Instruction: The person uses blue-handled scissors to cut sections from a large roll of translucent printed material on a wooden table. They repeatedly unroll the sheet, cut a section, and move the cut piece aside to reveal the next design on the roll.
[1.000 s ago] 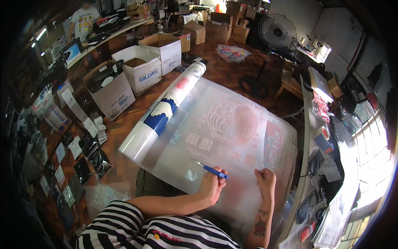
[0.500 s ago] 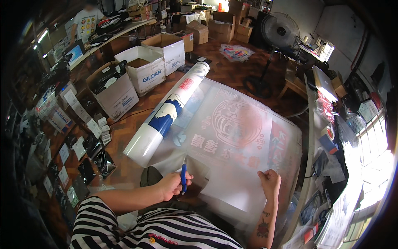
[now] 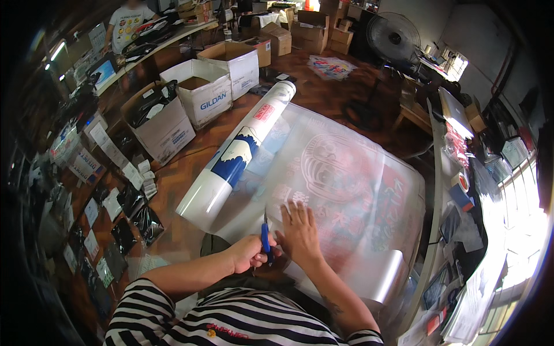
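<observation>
In my left hand (image 3: 249, 254) is a pair of scissors with blue handles (image 3: 265, 237), its blades pointing away from me at the near edge of a translucent film sheet (image 3: 369, 173). Pale and red printed designs show on the film. My right hand (image 3: 301, 235) lies on the sheet just right of the scissors, fingers outstretched and holding nothing. At the left side of the sheet lies a thick roll of printed film (image 3: 203, 196) with blue and red artwork. A curled flap of film (image 3: 384, 282) is at the near right, beside my right forearm.
Open cardboard boxes (image 3: 205, 104) stand beyond the roll on the left. Packets and papers (image 3: 138, 202) cover the left floor. A standing fan (image 3: 393, 37) is at the far right. A cluttered shelf (image 3: 424, 277) runs along the right. Another person (image 3: 127, 29) stands at far left.
My right hand has let go of the film's near right part and moved left, flattening beside the scissors. The released film now curls over. The scissors have shifted slightly right.
</observation>
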Available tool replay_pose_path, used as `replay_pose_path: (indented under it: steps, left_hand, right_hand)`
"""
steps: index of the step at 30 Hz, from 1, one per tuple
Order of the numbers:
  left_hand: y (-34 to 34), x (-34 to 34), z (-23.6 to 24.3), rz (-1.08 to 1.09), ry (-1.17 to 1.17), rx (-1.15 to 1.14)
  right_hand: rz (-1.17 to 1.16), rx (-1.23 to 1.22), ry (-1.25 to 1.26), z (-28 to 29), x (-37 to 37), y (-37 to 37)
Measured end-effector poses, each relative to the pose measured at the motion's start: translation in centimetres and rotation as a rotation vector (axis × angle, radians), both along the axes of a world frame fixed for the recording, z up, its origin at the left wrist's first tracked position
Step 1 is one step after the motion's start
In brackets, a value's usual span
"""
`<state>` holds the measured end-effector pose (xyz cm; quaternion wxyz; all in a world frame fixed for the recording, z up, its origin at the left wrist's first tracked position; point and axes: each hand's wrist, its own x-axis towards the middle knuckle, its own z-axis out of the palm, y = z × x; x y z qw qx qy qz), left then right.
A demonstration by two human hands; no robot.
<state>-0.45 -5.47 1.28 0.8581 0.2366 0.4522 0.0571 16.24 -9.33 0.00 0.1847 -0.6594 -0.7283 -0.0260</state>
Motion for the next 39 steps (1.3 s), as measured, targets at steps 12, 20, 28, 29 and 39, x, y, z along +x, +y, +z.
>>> replay_pose_path:
  steps: [12,20,28,29,39]
  left_hand:
    - [3.4,-2.1,0.0,-0.234,0.248,0.308]
    - [9.0,-1.6,1.2,-0.481,0.351,0.406]
    - [13.5,2.7,0.6,-0.422,0.277,0.392]
    - [14.3,3.4,1.0,-0.436,0.279,0.397]
    - [23.6,9.1,1.4,-0.512,0.248,0.335]
  right_hand:
    - [0.093,0.068,-0.001,-5.3,-0.6,1.8]
    - [0.091,0.092,0.101,-4.9,-0.4,1.7]
    - [0.108,0.071,0.143,-5.4,-0.2,1.8]
    - [0.111,0.081,0.156,-5.4,-0.2,1.8]
    - [0.100,-0.001,0.148,-5.0,-0.2,1.6]
